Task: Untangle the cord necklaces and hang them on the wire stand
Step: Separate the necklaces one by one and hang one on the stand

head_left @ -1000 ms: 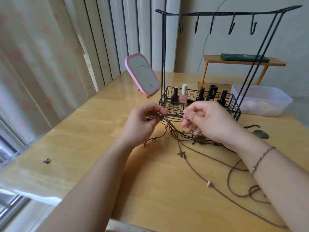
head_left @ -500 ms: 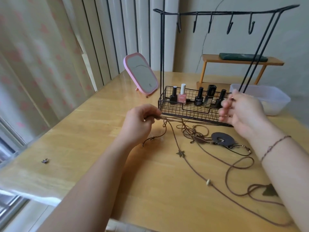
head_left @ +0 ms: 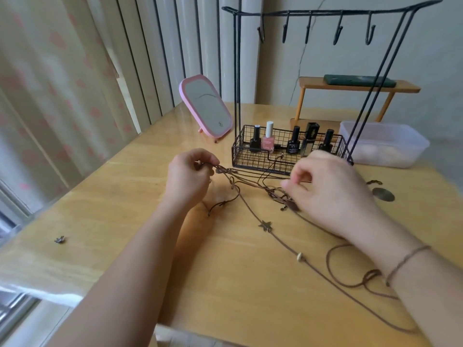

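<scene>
Several brown cord necklaces [head_left: 250,186] lie tangled on the wooden table [head_left: 125,211], in front of the black wire stand [head_left: 325,12] with its row of bare hooks. My left hand [head_left: 190,179] pinches the cords' left end, just off the table. My right hand [head_left: 333,194] is down at the knot of the tangle, fingers curled, with a thin cord running into them; the hand is blurred. One long cord with a star charm [head_left: 265,225] and a pale bead [head_left: 300,257] trails toward the near right, where more loops pass under my right forearm.
The stand's wire basket [head_left: 240,159] holds several nail polish bottles. A pink mirror [head_left: 205,106] stands behind left, a clear plastic box [head_left: 385,144] at right, a small wooden shelf [head_left: 350,86] behind. A dark disc [head_left: 383,195] and a small charm [head_left: 59,239] lie loose.
My right hand, which had swung up and to the right beside the basket, has come back down onto the tangle. My left hand keeps its pinch in the same place.
</scene>
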The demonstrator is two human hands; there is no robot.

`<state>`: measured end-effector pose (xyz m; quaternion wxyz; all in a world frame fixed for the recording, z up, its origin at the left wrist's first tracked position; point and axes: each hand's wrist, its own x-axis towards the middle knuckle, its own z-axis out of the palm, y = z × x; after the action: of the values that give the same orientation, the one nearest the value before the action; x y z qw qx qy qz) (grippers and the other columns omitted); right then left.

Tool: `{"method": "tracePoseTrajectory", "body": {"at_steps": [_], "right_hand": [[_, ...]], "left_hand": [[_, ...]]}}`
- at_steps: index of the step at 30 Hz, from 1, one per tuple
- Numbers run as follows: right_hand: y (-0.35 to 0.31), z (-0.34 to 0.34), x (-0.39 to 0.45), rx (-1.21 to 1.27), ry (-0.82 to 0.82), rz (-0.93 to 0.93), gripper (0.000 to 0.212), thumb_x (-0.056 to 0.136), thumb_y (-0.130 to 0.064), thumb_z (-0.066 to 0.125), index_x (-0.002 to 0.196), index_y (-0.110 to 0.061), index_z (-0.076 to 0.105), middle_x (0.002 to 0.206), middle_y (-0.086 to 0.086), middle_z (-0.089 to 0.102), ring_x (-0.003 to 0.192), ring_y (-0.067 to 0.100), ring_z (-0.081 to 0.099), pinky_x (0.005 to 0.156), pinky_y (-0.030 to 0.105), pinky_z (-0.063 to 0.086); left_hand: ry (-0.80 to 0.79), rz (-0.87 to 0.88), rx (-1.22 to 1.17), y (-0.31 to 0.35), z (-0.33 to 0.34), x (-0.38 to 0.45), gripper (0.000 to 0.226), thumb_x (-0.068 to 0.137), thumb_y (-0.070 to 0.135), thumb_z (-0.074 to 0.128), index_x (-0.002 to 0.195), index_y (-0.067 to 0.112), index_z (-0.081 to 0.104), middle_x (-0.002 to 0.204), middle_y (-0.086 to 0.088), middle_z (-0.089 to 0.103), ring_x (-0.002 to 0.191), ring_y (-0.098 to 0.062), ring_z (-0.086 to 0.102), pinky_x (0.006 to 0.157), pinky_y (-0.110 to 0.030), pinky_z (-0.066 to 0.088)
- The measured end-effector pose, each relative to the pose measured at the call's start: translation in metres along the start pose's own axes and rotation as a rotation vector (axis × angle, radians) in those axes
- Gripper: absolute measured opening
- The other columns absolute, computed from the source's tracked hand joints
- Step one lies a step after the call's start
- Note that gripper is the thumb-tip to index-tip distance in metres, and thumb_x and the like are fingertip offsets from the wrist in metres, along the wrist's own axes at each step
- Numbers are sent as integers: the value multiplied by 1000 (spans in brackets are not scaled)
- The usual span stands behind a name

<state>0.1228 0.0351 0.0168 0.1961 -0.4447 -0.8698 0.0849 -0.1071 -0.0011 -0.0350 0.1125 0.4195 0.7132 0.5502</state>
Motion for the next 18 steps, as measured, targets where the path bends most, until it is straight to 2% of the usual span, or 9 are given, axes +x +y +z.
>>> {"method": "tracePoseTrajectory", "body": {"at_steps": [1,4,5,7,10,13,18], "right_hand": [[-8,5,-3,-39,-19,-36,28,89,-57,61,76,-32,59,87,-16,53,89,10,53,73,31,45],[-17,27,-8,-143,-269,-18,43,84,-75,51,89,-32,57,95,-15,53,93,11,53,72,33,48],[-18,34,-9,-179,-314,-33,43,84,-74,52,92,-32,56,98,-14,52,95,12,52,72,33,46],[-17,40,-12,-170,-338,-91,31,92,-60,56,88,-29,52,96,-13,50,94,14,51,72,33,43],[-7,31,-12,-86,-397,-123,25,100,-37,51,78,-24,49,90,-10,51,87,15,54,74,35,49],[7,12,-9,84,-380,-34,20,100,-38,52,82,-28,53,85,-10,57,77,7,55,68,32,48],[26,-3,-12,36,-382,14,18,96,-44,57,83,-31,57,85,-9,60,76,4,54,65,22,45]], "left_hand": [[-10,6,-77,1,0,0,36,92,-6,54,74,22,68,72,4,66,61,-6,62,52,-14,45],[-60,39,-310,6,-3,-1,29,94,-8,56,79,15,68,79,-1,67,58,-4,62,52,-17,45],[-72,47,-380,6,-5,-1,29,95,-8,55,81,14,67,82,-2,68,59,-6,62,53,-18,45],[-78,57,-475,5,-8,0,29,96,-8,53,83,14,67,86,-2,69,61,-10,61,54,-20,44],[-10,68,-507,2,-10,2,31,96,-7,52,85,17,67,82,3,69,64,-11,57,58,-23,41],[57,87,-546,4,-10,3,30,100,-4,49,93,19,66,76,6,65,61,-12,52,54,-23,39],[151,142,-657,10,-12,1,24,106,6,43,101,18,63,73,3,54,52,-12,40,46,-21,31]]}}
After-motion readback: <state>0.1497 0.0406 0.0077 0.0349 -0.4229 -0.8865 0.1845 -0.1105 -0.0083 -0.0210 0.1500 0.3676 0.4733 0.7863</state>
